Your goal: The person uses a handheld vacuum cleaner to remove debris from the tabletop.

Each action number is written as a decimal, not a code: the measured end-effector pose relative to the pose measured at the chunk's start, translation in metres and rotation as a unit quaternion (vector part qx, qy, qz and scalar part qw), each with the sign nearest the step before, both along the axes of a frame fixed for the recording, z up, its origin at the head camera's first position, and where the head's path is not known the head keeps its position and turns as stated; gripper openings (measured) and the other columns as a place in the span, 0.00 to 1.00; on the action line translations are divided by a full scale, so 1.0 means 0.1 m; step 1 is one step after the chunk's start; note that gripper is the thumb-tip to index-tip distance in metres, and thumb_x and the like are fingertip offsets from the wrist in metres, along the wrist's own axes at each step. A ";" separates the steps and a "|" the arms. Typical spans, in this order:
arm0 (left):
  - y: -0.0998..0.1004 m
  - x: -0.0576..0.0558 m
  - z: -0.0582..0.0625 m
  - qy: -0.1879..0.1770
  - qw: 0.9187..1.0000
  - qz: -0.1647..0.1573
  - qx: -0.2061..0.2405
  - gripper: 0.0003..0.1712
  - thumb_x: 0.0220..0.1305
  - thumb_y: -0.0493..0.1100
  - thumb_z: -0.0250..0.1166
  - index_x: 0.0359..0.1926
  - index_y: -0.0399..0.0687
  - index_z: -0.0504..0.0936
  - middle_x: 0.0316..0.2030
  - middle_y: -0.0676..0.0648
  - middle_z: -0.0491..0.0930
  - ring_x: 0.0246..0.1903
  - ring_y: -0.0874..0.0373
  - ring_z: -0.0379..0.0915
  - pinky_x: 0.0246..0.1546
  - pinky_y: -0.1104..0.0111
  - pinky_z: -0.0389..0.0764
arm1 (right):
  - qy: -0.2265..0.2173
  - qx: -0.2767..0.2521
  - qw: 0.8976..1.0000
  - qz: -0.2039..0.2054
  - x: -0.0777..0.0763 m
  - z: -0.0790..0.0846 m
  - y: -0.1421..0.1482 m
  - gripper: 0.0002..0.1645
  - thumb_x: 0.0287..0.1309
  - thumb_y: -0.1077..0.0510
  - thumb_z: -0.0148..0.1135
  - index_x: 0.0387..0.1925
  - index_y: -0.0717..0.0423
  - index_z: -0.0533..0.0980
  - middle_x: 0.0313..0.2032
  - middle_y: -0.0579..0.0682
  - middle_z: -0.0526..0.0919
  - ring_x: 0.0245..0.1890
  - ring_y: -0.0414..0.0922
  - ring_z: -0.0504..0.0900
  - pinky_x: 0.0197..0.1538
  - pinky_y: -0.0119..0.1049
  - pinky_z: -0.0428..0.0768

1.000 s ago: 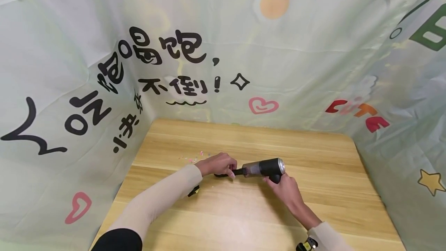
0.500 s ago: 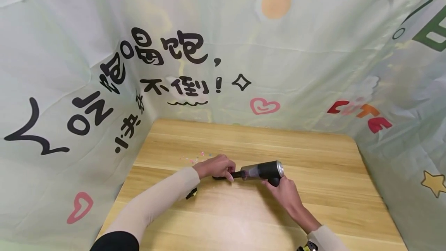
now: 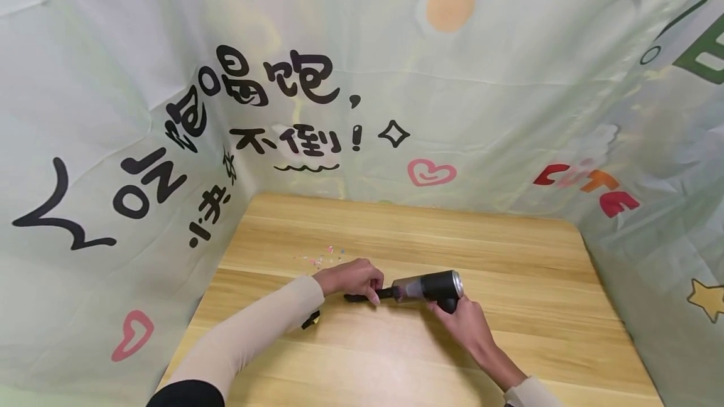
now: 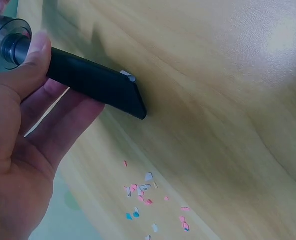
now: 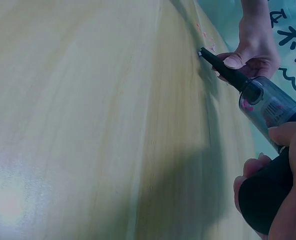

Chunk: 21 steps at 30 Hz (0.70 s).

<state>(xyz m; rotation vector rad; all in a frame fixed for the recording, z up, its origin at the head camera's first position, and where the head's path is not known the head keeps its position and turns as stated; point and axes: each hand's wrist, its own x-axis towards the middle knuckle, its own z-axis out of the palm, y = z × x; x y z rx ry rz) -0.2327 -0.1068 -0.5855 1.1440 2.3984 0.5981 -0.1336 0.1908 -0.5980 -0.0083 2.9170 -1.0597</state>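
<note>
A black handheld vacuum cleaner (image 3: 438, 284) with a clear dust cup (image 5: 273, 107) is held level over the table by both hands. My right hand (image 3: 468, 324) grips its black handle (image 5: 268, 195). At the other end, my left hand (image 3: 355, 276) pinches the flat black nozzle (image 4: 88, 77) between thumb and fingers. A pale scrap (image 4: 128, 76) clings to the nozzle's tip in the left wrist view. Pink bits (image 5: 247, 105) show inside the dust cup. Small pink, white and blue paper scraps (image 4: 148, 176) lie scattered on the table, beyond the left hand.
The wooden table (image 3: 362, 369) has rounded far corners. Pale printed cloth (image 3: 362, 99) hangs along its back and both sides, close to the edges. A small black and yellow device (image 3: 311, 320) is at the left wrist.
Both hands and the vacuum cleaner have come a little nearer to me, away from the paper scraps. The hold of each hand looks the same.
</note>
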 end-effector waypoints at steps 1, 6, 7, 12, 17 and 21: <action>0.00 0.00 0.00 0.001 1.000 -0.001 -0.001 0.12 0.60 0.52 0.77 0.35 0.52 0.85 0.29 0.59 0.86 0.26 0.73 0.75 0.35 0.80 0.77 | -0.003 -0.007 1.000 -0.002 0.01 0.00 0.00 0.28 0.56 0.43 0.76 0.38 0.64 0.76 0.20 0.49 0.78 0.17 0.41 0.71 0.20 0.33 0.68; 0.01 0.00 -0.03 0.011 1.000 -0.002 -0.016 0.12 0.61 0.53 0.75 0.36 0.52 0.86 0.28 0.59 0.86 0.25 0.73 0.74 0.34 0.81 0.76 | -0.063 -0.092 0.994 -0.008 0.05 0.00 0.02 0.21 0.58 0.47 0.75 0.37 0.58 0.76 0.15 0.49 0.79 0.12 0.42 0.75 0.18 0.34 0.73; 0.02 0.00 -0.04 0.015 1.000 -0.002 -0.020 0.12 0.61 0.54 0.75 0.36 0.52 0.86 0.28 0.59 0.85 0.25 0.73 0.73 0.34 0.81 0.76 | -0.080 -0.119 0.990 -0.007 0.05 0.01 0.03 0.19 0.59 0.48 0.75 0.37 0.58 0.76 0.14 0.49 0.79 0.12 0.42 0.77 0.18 0.35 0.75; 0.07 -0.04 -0.01 0.038 0.999 -0.003 -0.028 0.13 0.62 0.54 0.74 0.37 0.52 0.86 0.29 0.59 0.85 0.24 0.72 0.72 0.34 0.81 0.75 | -0.152 -0.251 0.956 0.013 0.01 0.05 0.10 0.16 0.61 0.56 0.72 0.38 0.64 0.76 0.17 0.52 0.82 0.16 0.45 0.81 0.24 0.39 0.82; 0.10 -0.09 0.03 0.047 0.999 0.004 -0.026 0.13 0.62 0.54 0.74 0.38 0.52 0.87 0.30 0.59 0.85 0.26 0.72 0.72 0.36 0.80 0.75 | -0.198 -0.295 0.934 0.042 -0.07 0.12 0.16 0.20 0.61 0.54 0.72 0.39 0.66 0.73 0.18 0.53 0.78 0.15 0.44 0.78 0.22 0.40 0.81; 0.14 -0.16 0.02 0.041 0.999 0.008 -0.022 0.13 0.62 0.53 0.74 0.38 0.51 0.86 0.32 0.57 0.87 0.27 0.71 0.73 0.37 0.80 0.75 | -0.199 -0.281 0.938 0.045 -0.14 0.19 0.18 0.20 0.63 0.52 0.72 0.36 0.64 0.73 0.17 0.53 0.76 0.14 0.44 0.75 0.20 0.38 0.78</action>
